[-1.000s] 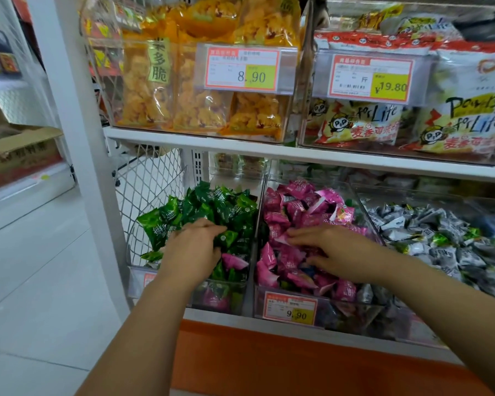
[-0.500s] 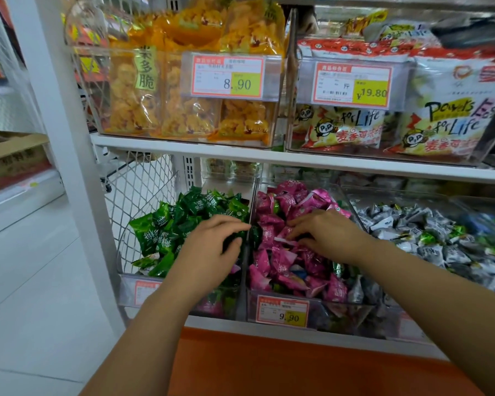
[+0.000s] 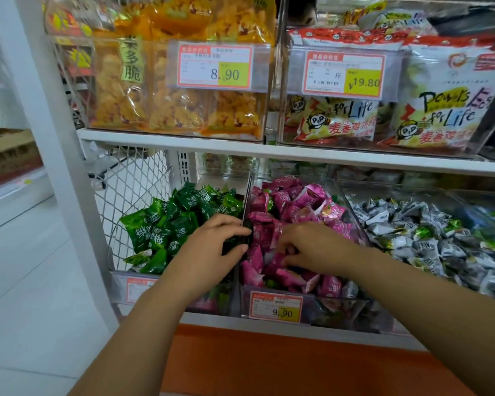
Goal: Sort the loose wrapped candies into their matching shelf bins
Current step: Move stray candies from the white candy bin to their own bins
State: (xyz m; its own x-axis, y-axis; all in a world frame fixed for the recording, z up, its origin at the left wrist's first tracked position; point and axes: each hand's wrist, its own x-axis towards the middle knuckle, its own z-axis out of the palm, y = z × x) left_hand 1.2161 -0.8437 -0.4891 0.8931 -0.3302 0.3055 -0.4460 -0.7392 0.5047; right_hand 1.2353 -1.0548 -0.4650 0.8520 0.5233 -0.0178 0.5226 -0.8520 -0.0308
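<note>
Three clear shelf bins stand side by side. Green wrapped candies (image 3: 166, 230) fill the left one, pink wrapped candies (image 3: 292, 201) the middle one and grey wrapped candies (image 3: 397, 221) the right one. A stray green candy (image 3: 269, 203) lies among the pink, and green ones (image 3: 421, 232) sit among the grey. My left hand (image 3: 209, 252) rests on the right side of the green pile, with finger and thumb apart at the divider (image 3: 245, 201). My right hand (image 3: 315, 247) lies in the pink pile with its fingers curled under; what they hold is hidden.
Price tags front the bins (image 3: 275, 306). The shelf above (image 3: 183, 138) carries clear boxes of orange snack bags (image 3: 177, 110) and white snack bags (image 3: 440, 110). A white upright (image 3: 55, 167) and wire mesh (image 3: 137, 178) bound the left side. An orange base panel (image 3: 283, 364) lies below.
My left hand has slid right across the green candies to the divider. My right hand has moved left and curled its fingers deeper into the pink pile. The camera has come closer.
</note>
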